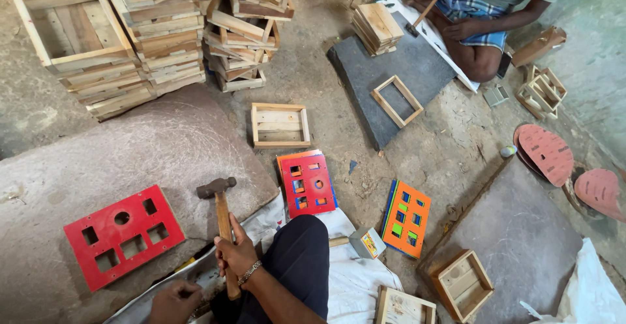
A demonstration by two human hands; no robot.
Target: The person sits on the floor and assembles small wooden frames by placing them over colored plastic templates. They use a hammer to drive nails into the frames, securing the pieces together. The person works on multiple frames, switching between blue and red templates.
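Head view: looking down at a person seated on a rough concrete floor [339, 135], wooden boxes all round.
Right hand: the right hand [236, 257] is wrapped tight round the wooden handle of a hammer [222, 219], fingers curled closed about its lower part, a bracelet at the wrist.
Hammer: it stands nearly upright in the picture, its dark metal head above the fist and well clear of the fingers, over the edge of a large flat stone slab [98, 167]; the butt of the handle sticks out below the hand.
Left hand: the left hand [175, 301] is low at the picture's edge, just left of the hammer's butt, knuckles up and fingers bent down toward the sacking; whether it grips anything I cannot tell.
Red plate: a red plate [124, 236] with square and round cut-outs lies flat on the slab, left of the hammer and apart from both hands.
Other plates: a second red plate [306, 184] and an orange plate [405, 218] lie on the floor past the knee.
Boxes: a shallow wooden box [280, 125] sits ahead; stacked wooden frames [163, 37] rise behind it.
Co-worker: another person [482, 11] sits at the far side by a dark slab [398, 82].
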